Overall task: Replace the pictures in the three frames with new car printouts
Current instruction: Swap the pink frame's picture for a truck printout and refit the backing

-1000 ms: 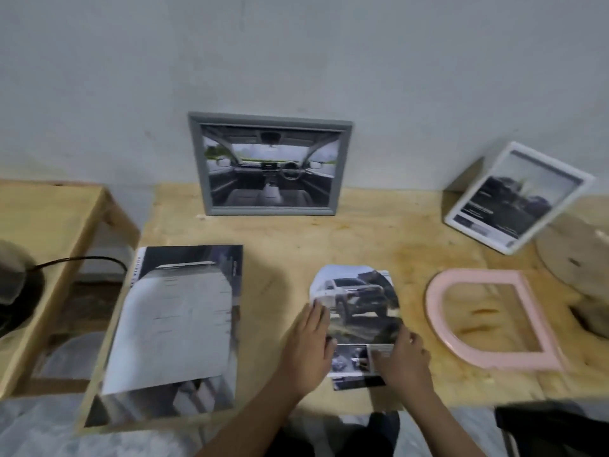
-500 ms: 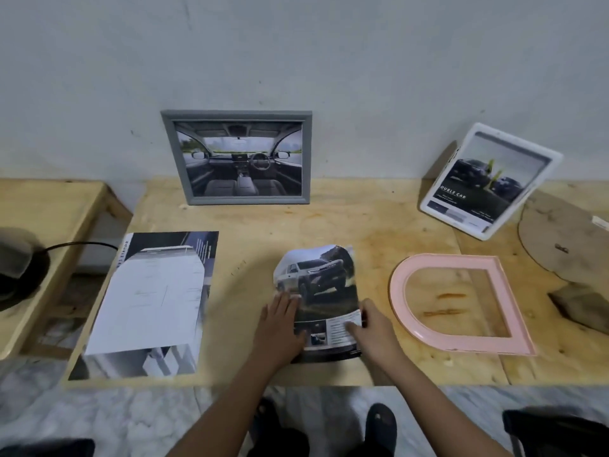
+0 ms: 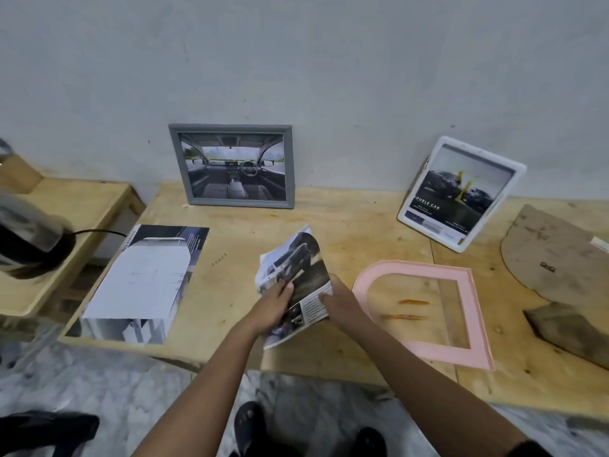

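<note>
A car printout (image 3: pixel 298 272) with a rounded top is lifted off the wooden table (image 3: pixel 237 239) and tilted, bent along its middle. My left hand (image 3: pixel 273 303) grips its left edge and my right hand (image 3: pixel 339 300) pinches its lower right edge. Just to the right an arch-shaped pink frame (image 3: pixel 468 311) lies flat with nothing in it. A grey frame (image 3: pixel 232 166) with a car-interior picture leans on the wall at the back. A white frame (image 3: pixel 461 192) showing dark cars leans at the back right.
A stack of printouts (image 3: pixel 148 282) lies at the table's left front. An arch-shaped brown backing board (image 3: pixel 557 255) and a dark wedge-like piece (image 3: pixel 573 328) sit at the right. A lower side table (image 3: pixel 75 206) with a black device (image 3: pixel 26 239) and cable stands left.
The printout lay flat under both hands; now both hands have picked it up and it stands tilted and bent above the table. The camera has pulled back and up.
</note>
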{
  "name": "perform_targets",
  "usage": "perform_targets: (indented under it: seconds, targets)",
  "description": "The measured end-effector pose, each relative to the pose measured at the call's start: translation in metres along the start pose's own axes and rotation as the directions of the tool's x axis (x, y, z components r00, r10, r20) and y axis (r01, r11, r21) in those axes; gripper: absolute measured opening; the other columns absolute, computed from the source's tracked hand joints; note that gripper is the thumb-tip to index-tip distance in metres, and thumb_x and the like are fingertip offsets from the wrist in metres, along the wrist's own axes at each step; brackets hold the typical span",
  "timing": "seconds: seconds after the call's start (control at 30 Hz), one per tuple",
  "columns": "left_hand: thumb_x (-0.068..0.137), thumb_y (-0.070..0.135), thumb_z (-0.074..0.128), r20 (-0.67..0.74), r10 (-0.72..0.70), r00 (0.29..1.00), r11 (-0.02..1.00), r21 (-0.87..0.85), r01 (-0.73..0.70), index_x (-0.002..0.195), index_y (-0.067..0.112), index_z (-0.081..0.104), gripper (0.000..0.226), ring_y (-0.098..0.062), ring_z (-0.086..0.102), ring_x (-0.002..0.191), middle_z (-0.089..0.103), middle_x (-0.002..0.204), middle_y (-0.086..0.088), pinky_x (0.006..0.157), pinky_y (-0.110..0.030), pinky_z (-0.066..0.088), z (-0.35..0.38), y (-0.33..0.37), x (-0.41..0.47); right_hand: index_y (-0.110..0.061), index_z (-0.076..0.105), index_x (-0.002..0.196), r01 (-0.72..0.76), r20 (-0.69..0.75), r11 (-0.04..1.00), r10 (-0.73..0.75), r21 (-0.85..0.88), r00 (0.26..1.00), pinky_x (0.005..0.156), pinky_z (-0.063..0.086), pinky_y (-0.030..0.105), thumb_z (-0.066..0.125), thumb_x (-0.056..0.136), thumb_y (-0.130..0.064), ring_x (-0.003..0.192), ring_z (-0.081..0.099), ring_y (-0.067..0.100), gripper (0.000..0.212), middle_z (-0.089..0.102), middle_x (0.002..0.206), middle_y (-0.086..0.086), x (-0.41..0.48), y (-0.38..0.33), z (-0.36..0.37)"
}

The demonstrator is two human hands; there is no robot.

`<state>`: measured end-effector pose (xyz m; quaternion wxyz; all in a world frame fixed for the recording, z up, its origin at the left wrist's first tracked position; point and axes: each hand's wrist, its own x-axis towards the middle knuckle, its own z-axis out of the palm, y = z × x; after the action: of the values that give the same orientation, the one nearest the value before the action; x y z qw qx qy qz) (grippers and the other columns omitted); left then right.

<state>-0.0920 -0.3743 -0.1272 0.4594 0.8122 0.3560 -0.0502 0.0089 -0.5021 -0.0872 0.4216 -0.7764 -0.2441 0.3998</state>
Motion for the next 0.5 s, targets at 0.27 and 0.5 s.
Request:
perform_targets:
  seconds: [0.27,0.5]
  targets:
    - [0.1,0.037,0.034,-0.13,-0.054,0.99,0.968,0.238,0.084,0.15,0.011,0.007,0.063,-0.022,-0.005,0.146,-0.006,0.158,-0.008,0.118,-0.035,0.008,0.052,-0.03,-0.006,-0.008,0.0,0.149,0.088,0.069,0.725,-0.056,-0.683,0.996,0.105,0.033,0.038,0.041,0.089,-0.001,0.138,0.026,0.033,0.073,0.011,0.154,0.02,-0.004,0.031,0.014]
    - [0.099,0.041,0.029,-0.219,0.091,0.971,0.996,0.037,-0.084,0.136,0.005,0.041,0.053,-0.038,0.039,0.131,0.038,0.144,-0.021,0.106,-0.053,0.034,0.039,-0.008,-0.025,-0.006,0.034,0.143,0.377,0.138,0.874,-0.351,-0.308,0.926,0.099,0.027,0.005,0.03,0.093,0.003,0.135,0.036,0.026,0.051,0.037,0.147,0.017,-0.028,0.008,0.011]
